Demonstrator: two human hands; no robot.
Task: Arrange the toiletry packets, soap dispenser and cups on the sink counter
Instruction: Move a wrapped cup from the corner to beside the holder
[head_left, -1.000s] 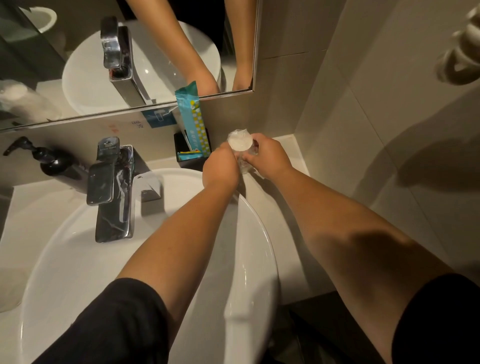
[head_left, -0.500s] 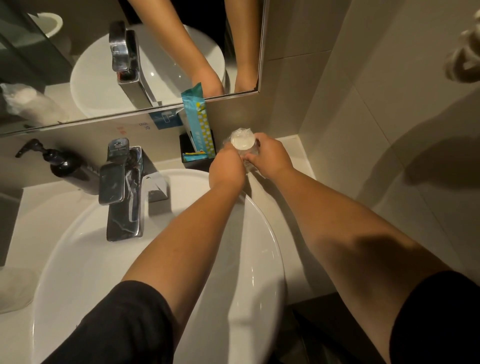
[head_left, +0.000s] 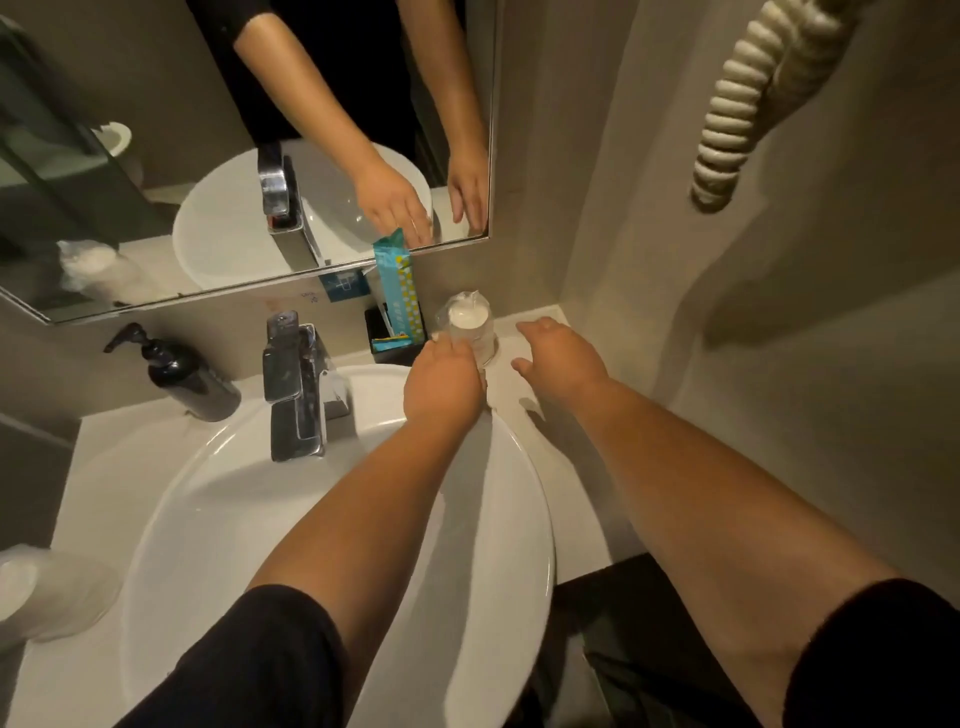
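While your left hand (head_left: 442, 383) grips wrapped cup (head_left: 469, 332) standing on tabletop (head_left: 540, 332) at 1 o'clock of basin (head_left: 332, 519), right hand (head_left: 558, 358) hovers beside, fingers spread, empty. Step: cup placement. Next: release without tipping; soap dispenser (head_left: 182, 371) waits at 10 o'clock.

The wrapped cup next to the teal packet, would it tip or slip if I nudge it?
The wrapped cup looks tall, narrow and empty, so probably light and tippy. Its clear plastic wrap may slip under the left hand touching it.
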